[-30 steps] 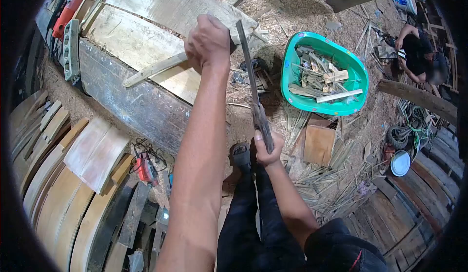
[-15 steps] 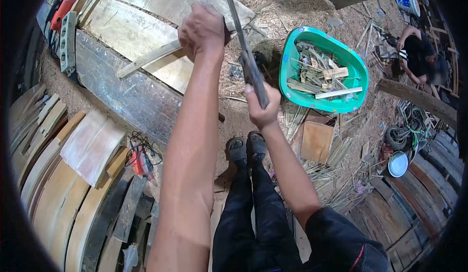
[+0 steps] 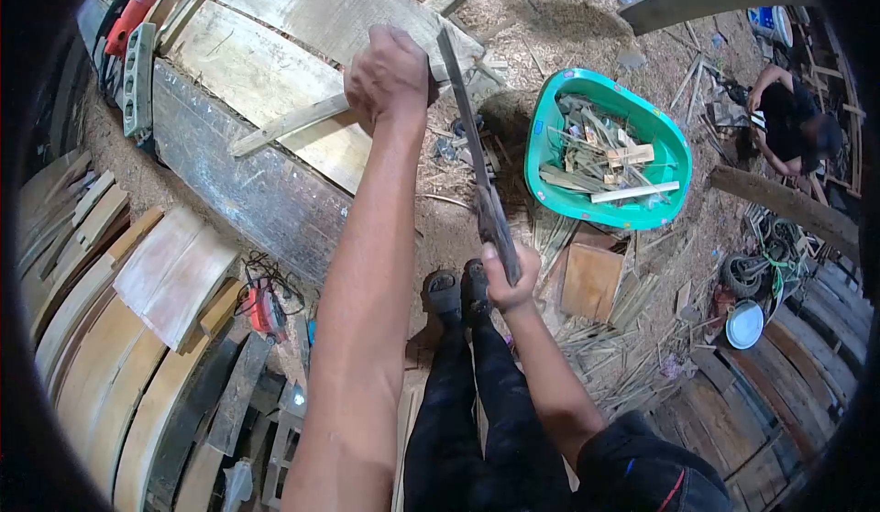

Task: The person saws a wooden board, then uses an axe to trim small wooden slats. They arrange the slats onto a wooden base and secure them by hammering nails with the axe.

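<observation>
My left hand (image 3: 389, 77) is closed around a narrow wooden strip (image 3: 289, 125), pressing it down on the plank-topped bench (image 3: 243, 187). The strip lies slantwise over the boards, and its far end pokes out to the right of the fist. In my right hand (image 3: 513, 278) is the handle of a hand saw (image 3: 469, 127), its long dark blade seen nearly edge-on. The blade points up and away, close beside the strip's right end; whether it touches the wood I cannot make out. My left palm and fingertips are hidden.
To the right stands a green tub (image 3: 543, 187) of wood scraps. A red power tool (image 3: 137, 12) and a power strip (image 3: 138, 81) lie at the bench's left end. Another red tool (image 3: 266, 310) and stacked boards (image 3: 110, 365) are lower left. A person (image 3: 797, 122) works far right.
My right hand has drawn the saw back toward my body, so the blade's tip now shows near the strip. My left hand keeps its grip on the strip. The view has shifted slightly.
</observation>
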Motion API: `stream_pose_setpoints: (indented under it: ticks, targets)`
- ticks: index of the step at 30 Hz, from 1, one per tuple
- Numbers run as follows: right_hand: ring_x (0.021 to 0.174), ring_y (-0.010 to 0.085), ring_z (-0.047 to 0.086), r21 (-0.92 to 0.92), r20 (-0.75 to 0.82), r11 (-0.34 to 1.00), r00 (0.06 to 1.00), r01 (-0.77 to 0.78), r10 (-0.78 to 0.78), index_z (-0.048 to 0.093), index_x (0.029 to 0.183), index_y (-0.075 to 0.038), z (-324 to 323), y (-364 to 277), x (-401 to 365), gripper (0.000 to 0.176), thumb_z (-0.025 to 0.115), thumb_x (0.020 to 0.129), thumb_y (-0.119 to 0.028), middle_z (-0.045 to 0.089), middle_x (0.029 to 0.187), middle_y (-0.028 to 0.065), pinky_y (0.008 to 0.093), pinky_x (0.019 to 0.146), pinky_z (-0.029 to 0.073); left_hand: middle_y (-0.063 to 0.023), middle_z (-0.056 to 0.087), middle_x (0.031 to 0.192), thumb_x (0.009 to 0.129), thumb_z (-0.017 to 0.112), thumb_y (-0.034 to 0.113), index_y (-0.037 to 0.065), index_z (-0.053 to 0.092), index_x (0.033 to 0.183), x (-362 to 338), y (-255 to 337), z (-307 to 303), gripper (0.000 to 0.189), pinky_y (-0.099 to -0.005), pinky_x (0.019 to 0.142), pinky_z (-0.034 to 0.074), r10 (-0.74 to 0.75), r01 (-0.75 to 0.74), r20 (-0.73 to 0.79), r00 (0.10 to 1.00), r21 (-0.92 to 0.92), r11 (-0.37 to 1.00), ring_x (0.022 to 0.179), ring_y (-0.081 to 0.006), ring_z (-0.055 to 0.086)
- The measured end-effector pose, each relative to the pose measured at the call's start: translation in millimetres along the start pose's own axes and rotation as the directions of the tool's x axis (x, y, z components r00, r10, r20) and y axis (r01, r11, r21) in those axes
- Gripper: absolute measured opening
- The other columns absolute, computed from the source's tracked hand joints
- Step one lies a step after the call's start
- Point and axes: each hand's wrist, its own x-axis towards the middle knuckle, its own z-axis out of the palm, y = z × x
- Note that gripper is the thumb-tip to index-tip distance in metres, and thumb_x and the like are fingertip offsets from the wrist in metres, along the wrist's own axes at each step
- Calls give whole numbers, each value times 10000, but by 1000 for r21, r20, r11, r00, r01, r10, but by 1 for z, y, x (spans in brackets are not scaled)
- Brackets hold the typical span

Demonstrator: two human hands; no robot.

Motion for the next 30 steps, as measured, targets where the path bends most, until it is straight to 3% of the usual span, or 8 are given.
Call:
stream_pose_setpoints:
  ticks: [5, 9, 14, 18, 22, 23, 27, 30]
  targets:
    - [479, 101, 425, 34, 31, 989, 989, -146, 145, 521, 675, -27, 21, -2, 42, 218, 619, 853, -107, 427, 537, 16, 287, 477, 365, -240, 671, 738, 951, 450, 327, 77, 669, 846, -6, 0, -5, 349, -531, 655, 513, -16, 15, 46, 999, 8, 1000, 709, -452, 663]
    - [545, 104, 495, -72, 20, 997, 1000, -16, 18, 587, 724, -1, -8, -3, -20, 216, 601, 877, -153, 502, 592, -5, 270, 516, 381, -238, 673, 750, 955, 437, 332, 71, 663, 842, -4, 2, -5, 363, -527, 658, 509, -5, 5, 21, 1000, -5, 1000, 730, -446, 665]
    - [494, 104, 469, 58, 36, 988, 989, -145, 143, 587, 731, -11, 22, 12, 45, 169, 630, 866, -104, 471, 551, 17, 278, 486, 382, -245, 677, 781, 961, 439, 350, 67, 661, 872, -13, 2, -14, 370, -530, 695, 507, -58, 61, 105, 993, -23, 998, 770, -452, 664]
    - [512, 97, 493, 48, -5, 998, 999, 51, -50, 668, 900, 7, -3, 0, -14, 122, 627, 872, -104, 506, 572, 17, 264, 520, 421, -242, 680, 781, 961, 442, 355, 70, 669, 880, -8, 4, -11, 373, -530, 693, 510, -39, 39, 76, 996, -6, 999, 770, -450, 666]
    - [487, 81, 446, 59, 51, 997, 998, -40, 37, 593, 763, -17, 5, 9, 33, 157, 639, 881, -109, 476, 556, -3, 267, 480, 378, -234, 680, 768, 961, 443, 360, 69, 674, 878, -7, 4, -8, 381, -533, 690, 512, -53, 53, 56, 997, 0, 999, 750, -452, 666]
    - [477, 76, 425, 92, 82, 982, 984, -165, 158, 557, 725, -29, 14, 12, 49, 201, 643, 885, -117, 459, 548, -5, 276, 468, 362, -234, 680, 766, 960, 445, 361, 69, 675, 874, -9, 1, -8, 382, -534, 690, 511, -51, 51, 53, 997, -3, 999, 748, -452, 666]
    - [481, 74, 430, 0, -14, 1000, 999, -29, 29, 543, 708, -29, -3, 16, -13, 232, 644, 886, -138, 442, 540, -9, 269, 471, 358, -236, 679, 759, 956, 448, 359, 66, 679, 859, -7, 3, -6, 385, -534, 691, 508, -34, 35, 47, 998, -17, 999, 746, -450, 666]
    - [479, 77, 427, 10, 12, 1000, 1000, -11, 11, 528, 690, -30, 0, 12, 4, 255, 648, 882, -146, 436, 535, -8, 276, 466, 354, -241, 676, 751, 953, 451, 354, 68, 681, 853, -1, 0, -1, 380, -535, 684, 506, -26, 26, 10, 1000, -24, 999, 741, -450, 666]
